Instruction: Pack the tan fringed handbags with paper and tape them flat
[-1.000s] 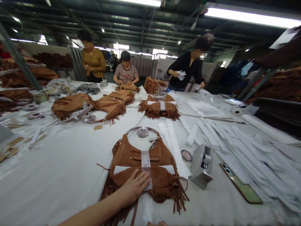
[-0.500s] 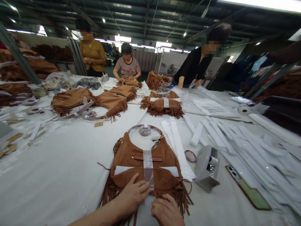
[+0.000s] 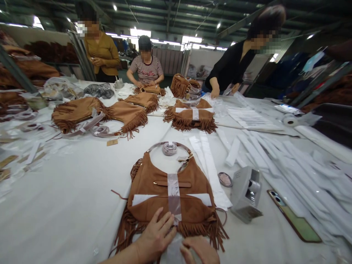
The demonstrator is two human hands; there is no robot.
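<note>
A brown suede handbag (image 3: 189, 205) with fringe lies flat in front of me, its curved handle pointing away. A translucent plastic strip (image 3: 173, 189) runs down its middle over white paper (image 3: 143, 199) and past the bottom edge. My left hand (image 3: 157, 234) lies on the bag's lower edge beside the strip, fingers stretched out. Just right of it, my right hand (image 3: 200, 250) is curled, thumb and fingers closed at the strip's lower part below the fringe. A coiled strap (image 3: 169, 148) rests inside the handle loop.
A grey tape dispenser (image 3: 246, 194), a small round dish (image 3: 225, 179) and a phone (image 3: 295, 218) lie to the right, near many white strips (image 3: 291, 176). Other fringed bags (image 3: 126, 115) lie farther back. Three people stand or sit at the table's far side.
My right hand's fingers have curled from a flatter pose and closed at the strip. My left hand has slid slightly down the bag. The view has tilted down a little.
</note>
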